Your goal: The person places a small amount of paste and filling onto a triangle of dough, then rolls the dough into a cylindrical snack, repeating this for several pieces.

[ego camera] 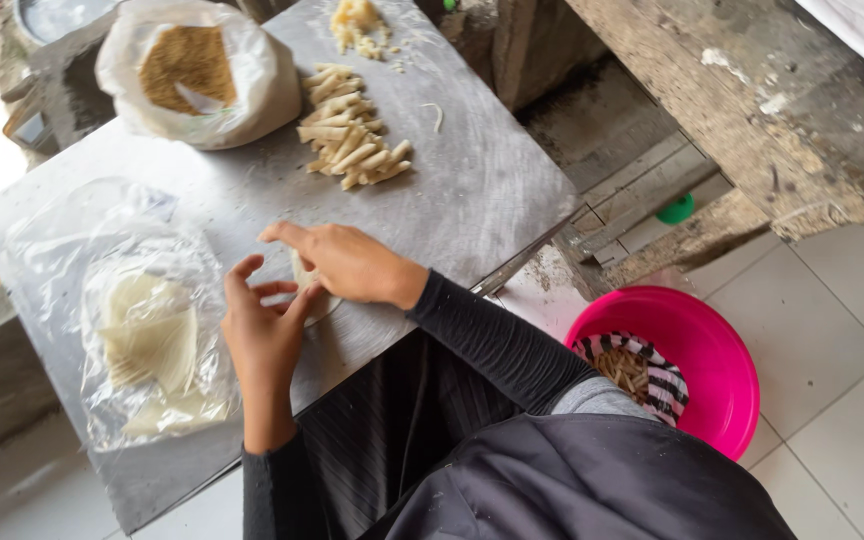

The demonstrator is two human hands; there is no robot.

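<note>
Nearest you, your left hand [264, 335] has its fingers curled loosely apart, touching the edge of the thin pale dough wrapper [309, 290] on the grey metal tabletop [482, 190]. Your right hand [347, 262] lies flat over that wrapper, fingers together, pressing it. Just left lies a clear plastic bag of pale wrappers [152, 340]. Farther off sit a pile of rolled pale pastry sticks [350, 140] and a white bag of brown crumbs [197, 70].

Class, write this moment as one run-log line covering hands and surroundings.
left hand: touching wrapper | right hand: pressing wrapper | metal table | rolled pile | wrapper bag | pink basin
</note>
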